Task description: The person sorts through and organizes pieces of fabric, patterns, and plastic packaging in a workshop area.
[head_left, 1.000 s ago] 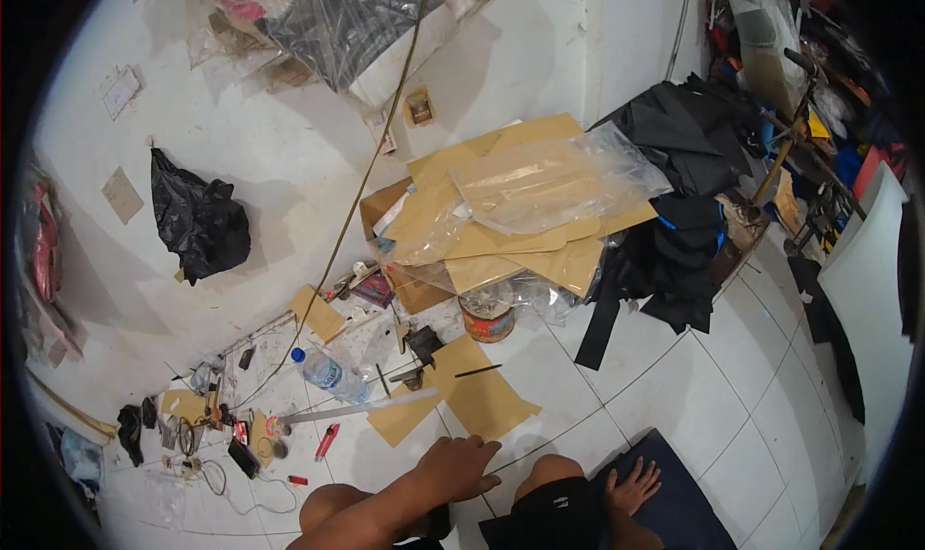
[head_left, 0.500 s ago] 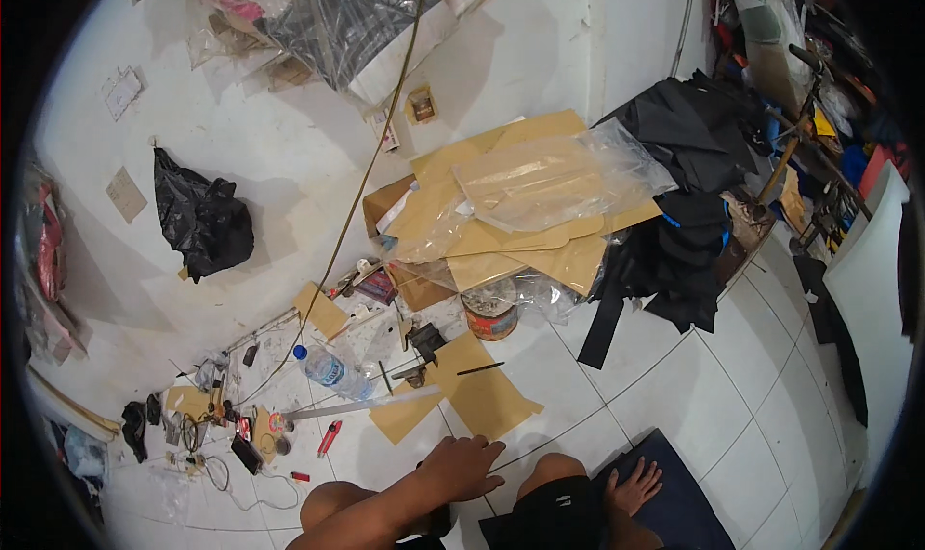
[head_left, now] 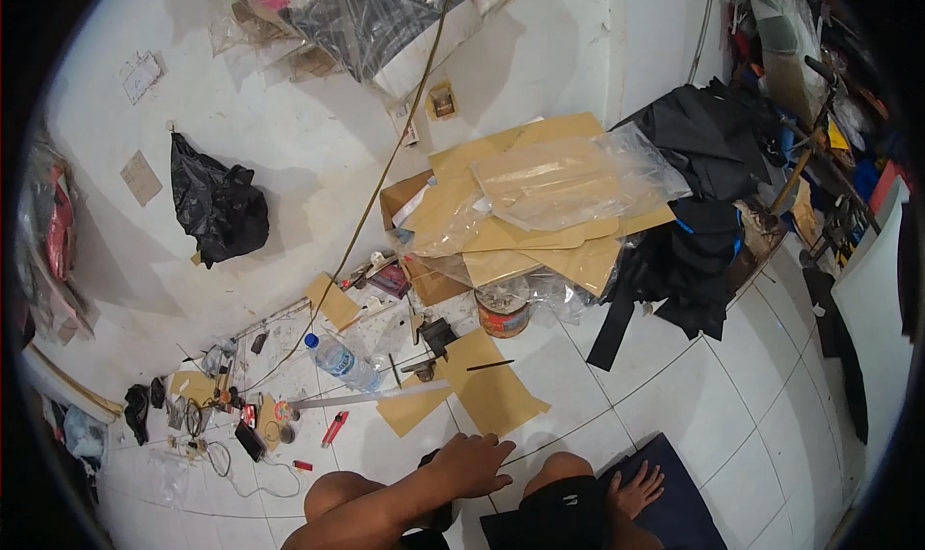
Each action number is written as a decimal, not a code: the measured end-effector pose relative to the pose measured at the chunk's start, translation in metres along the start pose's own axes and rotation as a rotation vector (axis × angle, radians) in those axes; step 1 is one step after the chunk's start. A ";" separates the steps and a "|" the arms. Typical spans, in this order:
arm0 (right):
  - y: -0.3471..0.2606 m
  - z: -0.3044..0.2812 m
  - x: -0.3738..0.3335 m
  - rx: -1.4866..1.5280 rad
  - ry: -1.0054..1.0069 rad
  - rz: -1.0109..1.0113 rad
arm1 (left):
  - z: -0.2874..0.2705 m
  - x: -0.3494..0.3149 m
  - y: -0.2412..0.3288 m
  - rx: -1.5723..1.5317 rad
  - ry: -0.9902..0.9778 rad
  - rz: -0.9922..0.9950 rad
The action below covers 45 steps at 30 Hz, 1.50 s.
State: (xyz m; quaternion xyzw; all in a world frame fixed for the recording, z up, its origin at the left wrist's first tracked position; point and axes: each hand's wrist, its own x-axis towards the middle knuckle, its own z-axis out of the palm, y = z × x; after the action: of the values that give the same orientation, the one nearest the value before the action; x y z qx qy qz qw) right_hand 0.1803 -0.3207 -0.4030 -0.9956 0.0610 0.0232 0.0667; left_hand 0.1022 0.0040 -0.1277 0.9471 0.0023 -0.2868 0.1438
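Note:
My left hand [head_left: 470,466] hangs in front of my knees, palm down, with relaxed fingers apart and nothing visible in it. Beyond its fingertips, tan cardboard pieces [head_left: 489,396] lie on the white tiles. A dark pen-like stick [head_left: 490,365] rests across the larger piece. My right hand [head_left: 636,492] lies flat with fingers spread on a dark navy folded cloth or pad [head_left: 677,489] beside my right thigh. A red box cutter [head_left: 334,429] and a long translucent ruler-like strip [head_left: 371,394] lie to the left of the cardboard.
A clear water bottle [head_left: 344,364] leans beyond the strip, and a round tin [head_left: 502,311] stands below stacked tan sheets [head_left: 540,230] under plastic. Black fabric [head_left: 701,251] is heaped to their right. Cables and a black phone-like object [head_left: 251,441] lie on the left floor.
The view has shifted slightly, moving the background a little to the right. Both hands keep nearly the same pose, and nothing has been picked up or put down.

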 end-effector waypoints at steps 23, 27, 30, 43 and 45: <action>-0.005 -0.013 0.007 0.062 -0.070 0.031 | -0.084 0.172 -0.090 -0.298 0.752 0.072; 0.003 -0.008 0.014 0.047 -0.065 -0.008 | -0.150 0.226 -0.086 -0.137 1.000 -0.009; 0.002 -0.003 0.014 0.014 -0.063 -0.034 | -0.199 0.272 -0.084 0.036 1.008 -0.091; -0.059 -0.048 0.128 0.384 -0.213 0.243 | -0.250 0.396 -0.123 -0.190 0.675 -0.097; -0.087 -0.073 0.163 0.702 -0.208 0.087 | -0.268 0.394 -0.123 -0.339 0.914 -0.077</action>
State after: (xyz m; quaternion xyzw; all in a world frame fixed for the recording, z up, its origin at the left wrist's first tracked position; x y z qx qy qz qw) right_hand 0.3551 -0.2648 -0.3282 -0.9009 0.1005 0.1047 0.4090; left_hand 0.5660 0.1643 -0.1624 0.9386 0.1471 0.1574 0.2694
